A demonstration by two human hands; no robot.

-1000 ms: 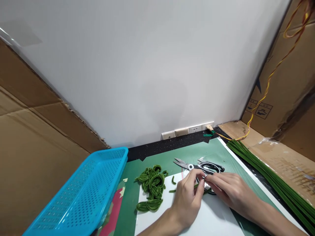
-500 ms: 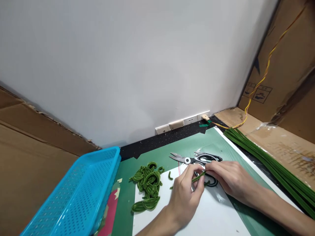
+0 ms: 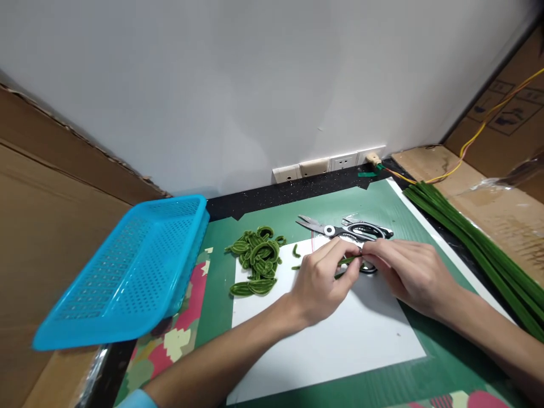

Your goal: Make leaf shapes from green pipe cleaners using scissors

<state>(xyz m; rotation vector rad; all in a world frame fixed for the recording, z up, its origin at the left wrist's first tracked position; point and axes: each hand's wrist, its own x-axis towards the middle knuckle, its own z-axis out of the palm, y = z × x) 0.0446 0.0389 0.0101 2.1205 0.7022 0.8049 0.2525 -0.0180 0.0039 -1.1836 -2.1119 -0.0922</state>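
Note:
Between my two hands is a short green pipe cleaner [image 3: 346, 261]. My left hand [image 3: 326, 276] is closed, pinching it between thumb and fingers. My right hand [image 3: 403, 271] is closed too, its fingertips meeting the left ones at the strip's end, which they partly hide. Just behind the hands lie black-handled scissors [image 3: 329, 230], blades pointing left, handles partly covered. To the left sits a pile of green pipe-cleaner leaf shapes and loops [image 3: 257, 255]. A small curved green offcut [image 3: 296, 250] rests between pile and hands. Under the hands is a white sheet [image 3: 331, 345].
A blue perforated basket [image 3: 178, 272] stands at the left beside cardboard [image 3: 51, 215]. On the right lies a bundle of long green pipe cleaners [image 3: 471, 243]. Wall sockets [image 3: 314, 166] with a plugged-in yellow cord [image 3: 480, 130] are at the back. A green mat [image 3: 340, 207] covers the table.
The camera has tilted down, so the table stands higher in view and more of the sheet and basket shows. Both hands stay together on the green strip, fingertips now closer to each other.

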